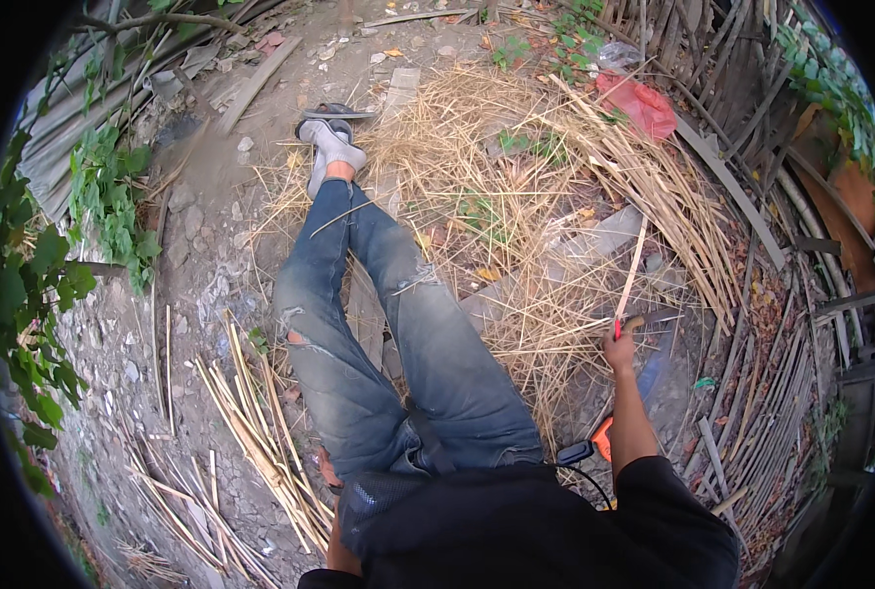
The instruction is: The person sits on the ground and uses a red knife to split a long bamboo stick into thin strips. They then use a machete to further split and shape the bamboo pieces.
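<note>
While the faded blue jeans (457, 344) stretch out over the ground, torn at both knees, all the action sits off to their right: here's the right hand (618, 351), fingers wrapped round the near end of something red, just in front of the knuckles. Right there, ahead of the hand and just beside it, a bladed tool (652, 319) points its metal away from the jeans, its curved tan part nearest the fingers. And a pale strip (634, 263) runs up from the red part, away from the hand; whether the fingers pinch it too, I can't tell. As for the left hand, it's out of sight; only a bit of the left forearm (341, 555) shows, near the waist of the jeans, so no calling its grip.

Loose straw (516, 319) spreads along the right side of the jeans, a thick bundle of stalks (668, 216) farther out that way. Left of the jeans, more cut stalks (261, 442) lie in a slanting heap. Beside their right hip, an orange object (603, 438)!
</note>
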Available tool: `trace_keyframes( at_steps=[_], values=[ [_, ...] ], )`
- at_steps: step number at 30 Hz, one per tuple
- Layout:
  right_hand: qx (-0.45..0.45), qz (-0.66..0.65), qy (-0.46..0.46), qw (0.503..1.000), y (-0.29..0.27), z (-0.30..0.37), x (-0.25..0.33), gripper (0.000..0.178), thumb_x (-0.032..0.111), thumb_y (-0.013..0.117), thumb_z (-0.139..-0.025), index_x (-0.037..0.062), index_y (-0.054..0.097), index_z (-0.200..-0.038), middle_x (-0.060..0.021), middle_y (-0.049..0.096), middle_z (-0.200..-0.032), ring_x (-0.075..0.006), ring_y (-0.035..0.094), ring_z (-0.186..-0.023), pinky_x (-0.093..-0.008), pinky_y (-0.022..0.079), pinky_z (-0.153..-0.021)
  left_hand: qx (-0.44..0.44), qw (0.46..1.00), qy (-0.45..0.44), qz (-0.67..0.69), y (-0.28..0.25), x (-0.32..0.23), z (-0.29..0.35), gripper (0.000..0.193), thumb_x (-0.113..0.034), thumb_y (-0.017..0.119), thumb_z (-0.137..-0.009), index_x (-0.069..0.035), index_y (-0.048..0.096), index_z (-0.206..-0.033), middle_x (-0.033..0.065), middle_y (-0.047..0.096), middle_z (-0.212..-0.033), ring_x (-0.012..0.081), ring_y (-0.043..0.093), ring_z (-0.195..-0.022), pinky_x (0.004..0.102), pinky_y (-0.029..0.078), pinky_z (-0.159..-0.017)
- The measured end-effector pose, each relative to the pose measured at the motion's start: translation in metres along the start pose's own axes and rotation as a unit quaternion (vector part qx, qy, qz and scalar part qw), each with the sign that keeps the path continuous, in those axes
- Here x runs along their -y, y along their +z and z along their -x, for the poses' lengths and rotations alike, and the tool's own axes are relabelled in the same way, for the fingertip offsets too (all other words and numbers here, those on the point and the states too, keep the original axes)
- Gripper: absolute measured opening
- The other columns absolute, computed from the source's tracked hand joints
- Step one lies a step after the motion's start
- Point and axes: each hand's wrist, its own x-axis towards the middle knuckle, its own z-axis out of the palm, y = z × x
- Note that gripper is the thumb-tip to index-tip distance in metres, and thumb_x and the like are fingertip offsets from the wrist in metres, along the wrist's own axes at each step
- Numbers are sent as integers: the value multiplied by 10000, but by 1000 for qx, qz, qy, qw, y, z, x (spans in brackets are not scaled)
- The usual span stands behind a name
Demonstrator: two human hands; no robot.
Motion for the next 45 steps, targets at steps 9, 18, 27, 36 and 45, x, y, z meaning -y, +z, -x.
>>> trace_keyframes(
  at_steps=[9,18,27,36,45],
  values=[
    [-22,-251,111,961,-183,-8,124,285,319,640,-975,48,697,-1043,-11,651,-797,-99,526,-568,-288,488,-468,-52,998,-9,34,-4,9,-27,715,-45,731,-840,95,458,-1486,291,545,-1472,408,559,-1344,427,440,-1130],
    [-221,-358,-59,905,-344,-86,222,148,178,595,-1000,48,623,-935,-41,697,-847,-66,506,-575,-242,449,-503,-112,989,29,98,-10,-48,-57,702,29,689,-849,82,444,-1505,275,572,-1449,395,598,-1300,420,480,-1084],
    [-32,-97,-103,989,-276,-173,283,364,360,794,-872,45,618,-923,-55,660,-695,-145,631,-594,-310,464,-515,-123,984,72,106,-26,-89,-67,649,-19,673,-918,79,432,-1512,305,546,-1450,377,588,-1293,423,491,-1055],
    [172,71,125,975,-3,-65,174,743,551,822,-803,-104,650,-1110,-282,722,-1096,-384,744,-960,-436,617,-767,-77,996,-44,23,-42,-89,-39,659,-27,684,-903,99,434,-1501,299,566,-1440,395,637,-1228,432,508,-1020],
    [69,-32,128,989,62,-41,110,401,263,766,-797,-43,705,-1047,-227,748,-917,-359,745,-888,-417,580,-807,-102,994,27,16,-42,-79,-42,676,-75,700,-879,78,462,-1493,326,614,-1354,413,675,-1159,457,535,-969]
  ],
)
